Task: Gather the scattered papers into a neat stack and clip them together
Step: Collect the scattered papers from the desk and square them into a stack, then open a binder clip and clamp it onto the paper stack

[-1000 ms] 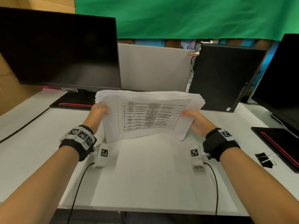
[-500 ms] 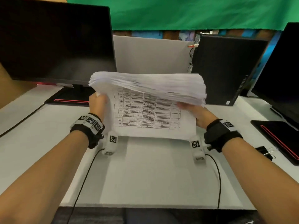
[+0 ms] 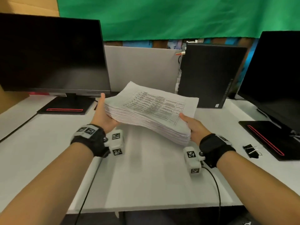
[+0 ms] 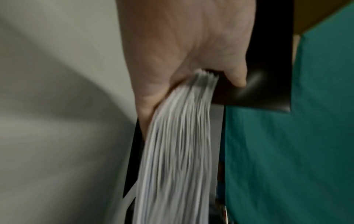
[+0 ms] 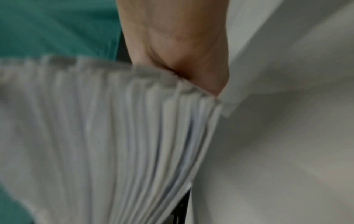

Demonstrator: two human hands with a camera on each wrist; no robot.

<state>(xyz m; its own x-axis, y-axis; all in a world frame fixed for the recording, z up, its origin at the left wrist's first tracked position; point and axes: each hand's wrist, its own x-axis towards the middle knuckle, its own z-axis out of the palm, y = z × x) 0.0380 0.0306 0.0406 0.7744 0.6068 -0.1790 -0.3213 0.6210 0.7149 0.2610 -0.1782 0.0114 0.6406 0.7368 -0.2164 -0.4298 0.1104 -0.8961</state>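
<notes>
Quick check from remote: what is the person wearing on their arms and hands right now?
Both forearms are bare, no sleeves, no gloves. The left hand and right hand each have a black wrist strap carrying a white plate with black square markers. A white camera block with similar markers hangs beneath each wrist, trailing a thin black cable toward the desk's near edge.

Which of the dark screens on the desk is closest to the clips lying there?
The black monitor on the right: the black binder clips lie beside its red-striped base; the left black monitor stands across the white desk.
</notes>
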